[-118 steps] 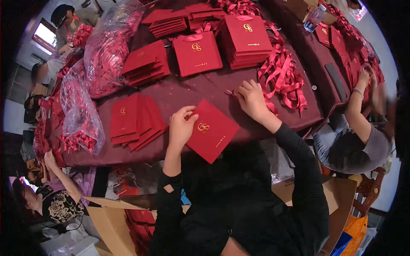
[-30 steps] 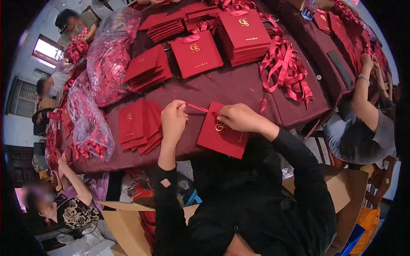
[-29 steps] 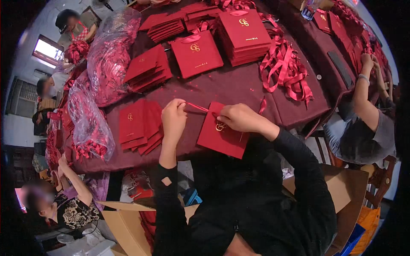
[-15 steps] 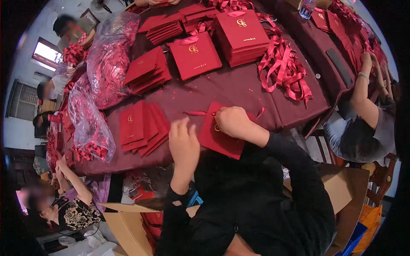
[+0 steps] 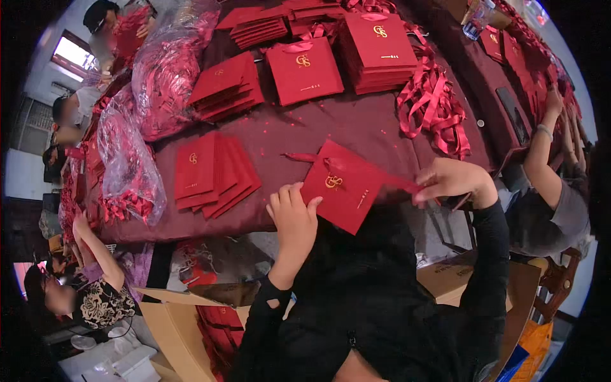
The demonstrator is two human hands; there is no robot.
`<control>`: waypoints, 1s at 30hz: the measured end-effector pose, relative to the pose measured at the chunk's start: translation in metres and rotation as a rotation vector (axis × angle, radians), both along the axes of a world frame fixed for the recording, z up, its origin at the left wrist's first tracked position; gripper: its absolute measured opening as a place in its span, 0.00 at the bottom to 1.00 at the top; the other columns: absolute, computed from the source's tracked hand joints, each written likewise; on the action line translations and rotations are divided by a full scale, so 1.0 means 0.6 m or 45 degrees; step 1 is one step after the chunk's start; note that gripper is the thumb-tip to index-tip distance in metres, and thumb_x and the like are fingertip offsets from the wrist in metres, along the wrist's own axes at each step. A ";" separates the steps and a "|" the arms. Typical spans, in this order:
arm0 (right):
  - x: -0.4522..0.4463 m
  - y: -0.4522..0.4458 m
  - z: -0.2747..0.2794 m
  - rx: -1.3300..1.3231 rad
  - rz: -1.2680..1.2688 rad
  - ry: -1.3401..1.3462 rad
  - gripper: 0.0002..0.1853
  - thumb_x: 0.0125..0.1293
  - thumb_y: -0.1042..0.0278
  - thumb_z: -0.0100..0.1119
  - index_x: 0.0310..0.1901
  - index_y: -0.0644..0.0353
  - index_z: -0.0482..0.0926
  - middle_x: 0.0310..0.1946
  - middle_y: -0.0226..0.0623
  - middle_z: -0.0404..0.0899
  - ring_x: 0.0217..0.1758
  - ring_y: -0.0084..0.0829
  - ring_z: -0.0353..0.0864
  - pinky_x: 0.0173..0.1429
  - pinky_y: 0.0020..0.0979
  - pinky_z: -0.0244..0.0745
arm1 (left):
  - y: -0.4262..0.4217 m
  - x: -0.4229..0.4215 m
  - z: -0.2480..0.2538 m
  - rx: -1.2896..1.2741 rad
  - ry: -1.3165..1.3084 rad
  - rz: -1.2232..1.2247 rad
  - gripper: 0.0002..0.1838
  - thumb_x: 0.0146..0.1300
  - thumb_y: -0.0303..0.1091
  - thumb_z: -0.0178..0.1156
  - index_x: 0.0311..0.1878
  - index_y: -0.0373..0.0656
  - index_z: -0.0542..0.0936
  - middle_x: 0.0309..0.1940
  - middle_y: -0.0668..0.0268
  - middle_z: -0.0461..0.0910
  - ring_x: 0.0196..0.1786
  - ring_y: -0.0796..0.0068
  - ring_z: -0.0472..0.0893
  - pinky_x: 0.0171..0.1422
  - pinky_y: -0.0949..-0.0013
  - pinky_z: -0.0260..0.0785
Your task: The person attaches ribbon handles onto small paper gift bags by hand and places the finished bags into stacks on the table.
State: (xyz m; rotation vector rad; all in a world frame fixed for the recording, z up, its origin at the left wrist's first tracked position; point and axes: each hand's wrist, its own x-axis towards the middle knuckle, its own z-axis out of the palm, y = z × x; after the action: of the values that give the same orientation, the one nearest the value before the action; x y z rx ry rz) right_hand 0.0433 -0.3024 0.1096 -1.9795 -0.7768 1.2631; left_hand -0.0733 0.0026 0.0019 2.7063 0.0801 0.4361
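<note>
A red paper gift bag point(image 5: 347, 194) with gold lettering lies tilted at the table's front edge. My left hand point(image 5: 294, 219) grips its lower left side, the thumb resting on the front and the other fingers partly hidden. A red ribbon point(image 5: 398, 181) stretches from the bag's upper part to the right. Its far end is pinched in my right hand point(image 5: 457, 181), well to the right of the bag. Another ribbon end point(image 5: 299, 156) sticks out past the bag's upper left edge.
Fanned red bags point(image 5: 216, 175) lie to the left, and stacked bags point(image 5: 379, 51) stand farther back. Loose ribbons point(image 5: 436, 105) lie at right, plastic-wrapped ribbons point(image 5: 167, 79) at left. An open cardboard box point(image 5: 178, 331) sits below. Co-workers' arms point(image 5: 544, 149) reach in from both sides.
My right hand has moved from the bag's top out to the right, drawing the ribbon along. My left hand has come down onto the bag, which has turned slightly.
</note>
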 end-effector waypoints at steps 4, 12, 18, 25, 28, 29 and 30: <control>-0.021 -0.015 -0.031 0.280 -0.041 0.109 0.15 0.67 0.59 0.61 0.41 0.64 0.85 0.29 0.32 0.84 0.31 0.20 0.78 0.36 0.24 0.70 | 0.028 0.021 -0.007 -0.154 0.179 -0.050 0.22 0.52 0.44 0.71 0.42 0.39 0.77 0.38 0.60 0.73 0.46 0.57 0.71 0.54 0.55 0.61; -0.079 0.170 -0.125 0.776 -0.902 0.490 0.10 0.69 0.67 0.58 0.42 0.66 0.82 0.30 0.32 0.83 0.30 0.19 0.79 0.34 0.20 0.72 | 0.065 0.036 -0.008 -0.614 0.313 -0.217 0.10 0.61 0.30 0.62 0.43 0.34 0.80 0.31 0.60 0.76 0.33 0.66 0.73 0.43 0.65 0.67; -0.096 0.240 -0.179 0.907 -1.031 0.228 0.05 0.65 0.75 0.60 0.38 0.65 0.75 0.30 0.37 0.82 0.30 0.22 0.81 0.36 0.23 0.77 | 0.067 0.037 0.016 -0.671 0.437 -0.222 0.10 0.59 0.29 0.62 0.43 0.35 0.81 0.31 0.62 0.77 0.33 0.67 0.72 0.41 0.67 0.66; -0.100 0.251 -0.185 0.863 -0.924 -0.083 0.07 0.61 0.74 0.62 0.32 0.66 0.74 0.30 0.36 0.82 0.35 0.21 0.80 0.41 0.26 0.74 | 0.069 0.037 0.007 -0.755 0.414 -0.244 0.09 0.57 0.28 0.63 0.41 0.35 0.82 0.33 0.60 0.80 0.35 0.65 0.73 0.42 0.66 0.67; -0.099 0.256 -0.174 0.843 -0.864 -0.228 0.07 0.58 0.74 0.63 0.31 0.67 0.75 0.30 0.37 0.82 0.37 0.22 0.80 0.43 0.28 0.74 | 0.068 0.034 0.009 -0.742 0.387 -0.277 0.10 0.61 0.28 0.61 0.44 0.34 0.81 0.30 0.64 0.75 0.33 0.72 0.71 0.40 0.70 0.63; -0.097 0.256 -0.177 0.809 -0.854 -0.185 0.07 0.58 0.74 0.63 0.32 0.67 0.75 0.30 0.37 0.82 0.38 0.23 0.80 0.43 0.29 0.74 | 0.068 0.034 0.009 -0.743 0.387 -0.276 0.10 0.61 0.28 0.61 0.44 0.34 0.81 0.30 0.64 0.75 0.33 0.72 0.71 0.40 0.70 0.63; -0.094 0.257 -0.179 0.775 -0.842 -0.143 0.07 0.58 0.74 0.63 0.33 0.67 0.75 0.31 0.38 0.82 0.38 0.23 0.80 0.44 0.29 0.74 | 0.068 0.035 0.008 -0.723 0.378 -0.293 0.10 0.61 0.28 0.61 0.44 0.34 0.81 0.31 0.63 0.76 0.34 0.71 0.72 0.40 0.70 0.64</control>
State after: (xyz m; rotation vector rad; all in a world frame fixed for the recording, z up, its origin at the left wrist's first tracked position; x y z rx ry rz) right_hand -0.0133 -0.1482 0.0024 -1.5970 -0.4191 0.4550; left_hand -0.0523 0.0436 0.0065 2.1630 -0.0240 -0.0591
